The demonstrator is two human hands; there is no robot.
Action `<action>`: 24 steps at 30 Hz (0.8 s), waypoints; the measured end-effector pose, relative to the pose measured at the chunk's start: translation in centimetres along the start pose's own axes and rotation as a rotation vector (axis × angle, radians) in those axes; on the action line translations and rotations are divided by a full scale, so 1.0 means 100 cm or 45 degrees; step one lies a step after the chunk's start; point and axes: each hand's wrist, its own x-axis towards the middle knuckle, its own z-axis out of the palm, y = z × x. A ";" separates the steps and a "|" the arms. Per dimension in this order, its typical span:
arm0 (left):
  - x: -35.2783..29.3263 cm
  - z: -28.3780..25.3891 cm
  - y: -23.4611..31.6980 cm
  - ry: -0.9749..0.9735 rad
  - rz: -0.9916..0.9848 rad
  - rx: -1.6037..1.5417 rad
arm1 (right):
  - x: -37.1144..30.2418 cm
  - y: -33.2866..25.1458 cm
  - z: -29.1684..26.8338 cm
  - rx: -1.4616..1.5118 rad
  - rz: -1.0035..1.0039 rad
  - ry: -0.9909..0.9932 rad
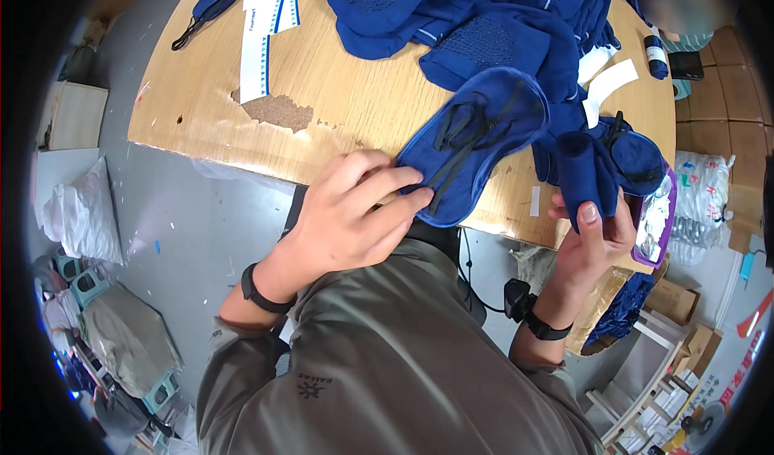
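A blue eye mask [492, 124] with black elastic straps lies at the table's front edge. My left hand [355, 209] pinches its near left end between thumb and fingers. On the right, my right hand [595, 241] is closed around a rolled dark blue cloth [582, 177], held upright. Whether the roll is a sock cannot be made out. Just behind the roll, another blue eye mask [637, 163] with a black strap lies near the right edge. Blue socks [387, 3] with dotted soles are heaped at the far side.
White paper bands [256, 56] lie at the table's far left, near a chipped patch [278, 112]. Another white paper strip [610, 88] lies at right. A purple-rimmed bin [666, 221] stands by the right edge, above a cardboard box [601, 314]. Another person [689, 7] is at far right.
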 end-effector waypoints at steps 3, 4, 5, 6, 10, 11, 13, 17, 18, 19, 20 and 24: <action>-0.010 -0.004 0.000 0.079 0.016 0.107 | -0.002 0.006 0.003 0.010 -0.014 0.037; -0.012 -0.006 0.001 0.114 -0.001 0.133 | -0.002 0.007 0.004 0.020 -0.011 0.028; -0.014 -0.008 0.001 0.112 -0.009 0.140 | -0.003 0.008 0.006 0.031 -0.009 0.018; -0.016 -0.010 0.002 0.135 -0.023 0.155 | -0.003 0.009 0.007 0.036 -0.006 0.009; -0.020 -0.019 0.004 0.180 -0.052 0.221 | -0.005 0.011 0.009 -0.002 0.021 0.020; -0.019 -0.023 0.004 0.181 -0.051 0.221 | -0.005 0.012 0.008 -0.006 0.024 0.021; -0.019 -0.033 0.001 0.221 -0.121 0.367 | -0.006 0.017 0.004 -0.053 -0.003 -0.014; -0.030 -0.050 -0.009 0.184 -0.159 0.449 | -0.008 0.016 0.009 -0.056 0.014 -0.041; -0.030 -0.052 -0.011 0.163 -0.142 0.482 | -0.008 0.015 0.009 -0.062 0.016 -0.041; -0.029 -0.052 -0.012 0.165 -0.142 0.482 | -0.008 0.015 0.010 -0.063 0.014 -0.041; -0.027 -0.052 -0.013 0.148 -0.140 0.475 | -0.008 0.016 0.009 -0.073 -0.016 -0.042; -0.027 -0.041 -0.024 0.184 -0.141 0.396 | -0.005 0.012 0.016 -0.224 -0.113 -0.068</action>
